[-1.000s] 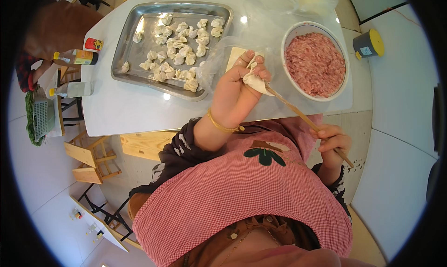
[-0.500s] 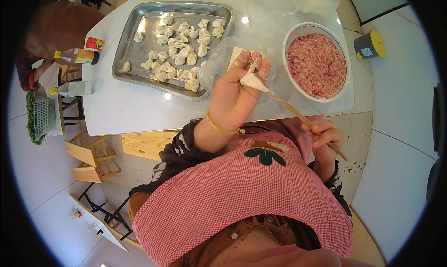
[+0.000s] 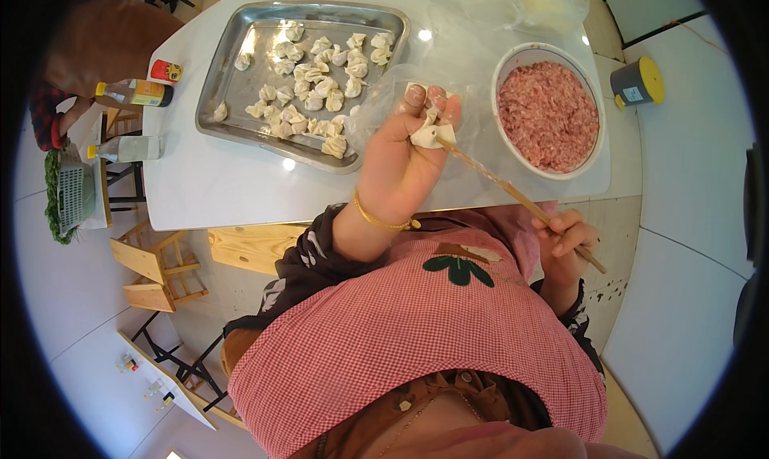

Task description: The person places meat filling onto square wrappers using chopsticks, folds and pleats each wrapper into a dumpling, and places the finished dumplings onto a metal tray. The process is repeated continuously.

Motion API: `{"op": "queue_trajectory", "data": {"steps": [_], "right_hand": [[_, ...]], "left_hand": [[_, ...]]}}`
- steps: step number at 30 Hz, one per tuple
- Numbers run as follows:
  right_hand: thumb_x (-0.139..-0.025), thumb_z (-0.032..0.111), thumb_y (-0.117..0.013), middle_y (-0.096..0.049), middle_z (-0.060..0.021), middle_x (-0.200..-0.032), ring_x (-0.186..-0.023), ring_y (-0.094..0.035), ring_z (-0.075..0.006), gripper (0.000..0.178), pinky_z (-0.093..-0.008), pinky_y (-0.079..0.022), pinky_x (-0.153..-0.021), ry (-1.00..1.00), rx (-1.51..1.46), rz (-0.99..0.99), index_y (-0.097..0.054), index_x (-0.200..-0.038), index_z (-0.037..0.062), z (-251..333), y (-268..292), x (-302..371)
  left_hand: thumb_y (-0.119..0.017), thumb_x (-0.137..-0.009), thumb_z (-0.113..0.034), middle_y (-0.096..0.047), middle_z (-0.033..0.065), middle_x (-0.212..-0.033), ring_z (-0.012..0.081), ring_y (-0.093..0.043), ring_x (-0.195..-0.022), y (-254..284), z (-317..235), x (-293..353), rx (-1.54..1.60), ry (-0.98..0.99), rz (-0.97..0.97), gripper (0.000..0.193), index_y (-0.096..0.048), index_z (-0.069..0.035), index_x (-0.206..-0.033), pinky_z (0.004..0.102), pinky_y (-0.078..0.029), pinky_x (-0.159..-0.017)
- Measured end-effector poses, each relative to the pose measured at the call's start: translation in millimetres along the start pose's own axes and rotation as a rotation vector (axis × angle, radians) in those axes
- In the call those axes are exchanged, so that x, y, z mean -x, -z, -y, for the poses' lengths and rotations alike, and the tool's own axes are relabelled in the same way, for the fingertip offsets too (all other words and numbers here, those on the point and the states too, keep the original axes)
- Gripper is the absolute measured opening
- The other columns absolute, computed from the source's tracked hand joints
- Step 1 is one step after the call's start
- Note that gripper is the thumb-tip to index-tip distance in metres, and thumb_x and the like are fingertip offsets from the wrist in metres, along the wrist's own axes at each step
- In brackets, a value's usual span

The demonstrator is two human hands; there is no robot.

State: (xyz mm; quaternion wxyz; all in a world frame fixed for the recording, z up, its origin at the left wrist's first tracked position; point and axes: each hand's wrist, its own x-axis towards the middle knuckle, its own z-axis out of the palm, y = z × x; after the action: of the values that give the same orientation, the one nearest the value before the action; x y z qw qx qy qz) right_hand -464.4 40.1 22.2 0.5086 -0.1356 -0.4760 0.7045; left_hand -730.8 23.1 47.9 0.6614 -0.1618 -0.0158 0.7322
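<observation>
We cup the dumpling wrapper (image 3: pixel 431 132) in left hand (image 3: pixel 404 167) | right hand (image 3: pixel 567 239) grips chopstick (image 3: pixel 513 193) | wrapper seems soft, tearable; we'd pinch edges gently

The tray (image 3: pixel 232 98) is brushed metal with a dull sheen, its rim catching light. The dumplings (image 3: pixel 320 82) on it look matt, floury dough, like the wrapper (image 3: pixel 431 132) pinched in the left hand (image 3: pixel 404 167). The chopstick (image 3: pixel 513 191) in the right hand (image 3: pixel 565 239) is pale, unvarnished wood. The bowl (image 3: pixel 503 70) is smooth and white, its minced meat (image 3: pixel 547 114) moist and coarse. The table (image 3: pixel 216 191) is glossy white; clear plastic film (image 3: pixel 481 18) crinkles on it. The apron (image 3: pixel 416 331) is checked woven cloth.
</observation>
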Motion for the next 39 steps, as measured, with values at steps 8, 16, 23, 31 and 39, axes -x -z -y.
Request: {"op": "queue_trajectory", "data": {"steps": [8, 16, 23, 31, 39], "right_hand": [[-0.086, -0.005, -0.061, -0.064, -0.0176, -0.102, -0.095, -0.067, -0.0293, 0.019, -0.0327, -0.056, -0.083, -0.022, 0.215, 0.023, -0.063, -0.068, 0.0020, -6.4, -13.2, -4.5], [-0.084, -0.003, -0.064, -0.064, -0.0182, -0.100, -0.090, -0.068, -0.0296, 0.017, -0.0328, -0.056, -0.077, 0.021, 0.572, 0.169, -0.062, -0.068, 0.0039, 6.1, -23.5, -7.2], [-0.087, 0.001, -0.062, -0.063, -0.0172, -0.097, -0.086, -0.068, -0.0306, 0.025, -0.0320, -0.057, -0.070, 0.109, 0.502, 0.034, -0.053, -0.064, 0.0032, 16.8, 9.9, 3.5], [-0.091, 0.006, -0.058, -0.062, -0.0142, -0.106, -0.091, -0.067, -0.0259, 0.025, -0.0279, -0.051, -0.071, 0.087, 0.533, -0.003, -0.050, -0.067, 0.0057, 18.0, 26.6, 8.2], [-0.090, 0.005, -0.060, -0.062, -0.0173, -0.102, -0.084, -0.068, -0.0271, 0.024, -0.0301, -0.056, -0.069, 0.114, 0.528, -0.140, -0.051, -0.068, 0.0025, 14.8, 20.6, 7.6]], "left_hand": [[-0.041, -0.086, 0.004, -0.055, 0.0103, -0.095, 0.0226, -0.057, -0.088, -6.9, 11.7, 7.0, -0.287, -0.176, 0.091, 0.018, -0.054, -0.005, -0.095, 0.0430, -0.041, -0.102], [-0.042, -0.101, -0.025, -0.043, 0.0006, -0.077, 0.0138, -0.046, -0.069, 5.0, 12.8, 4.5, -0.660, -0.395, 0.032, 0.022, -0.048, -0.009, -0.087, 0.0398, -0.048, -0.086], [-0.039, -0.102, -0.033, -0.036, -0.0013, -0.067, 0.0090, -0.035, -0.056, 10.1, -37.0, 7.0, -0.677, -0.574, -0.065, 0.029, -0.043, -0.011, -0.083, 0.0236, -0.033, -0.052], [-0.038, -0.102, -0.027, -0.048, 0.0032, -0.070, 0.0134, -0.046, -0.063, 5.4, -124.2, 12.8, -1.733, -1.328, -0.211, 0.026, -0.047, -0.007, -0.087, 0.0261, -0.037, -0.060], [-0.060, -0.083, -0.010, -0.064, 0.0135, -0.098, 0.0306, -0.059, -0.096, -12.6, -142.1, 7.9, -2.510, -1.547, -0.070, 0.016, -0.061, -0.005, -0.098, 0.0412, -0.045, -0.088]]}}
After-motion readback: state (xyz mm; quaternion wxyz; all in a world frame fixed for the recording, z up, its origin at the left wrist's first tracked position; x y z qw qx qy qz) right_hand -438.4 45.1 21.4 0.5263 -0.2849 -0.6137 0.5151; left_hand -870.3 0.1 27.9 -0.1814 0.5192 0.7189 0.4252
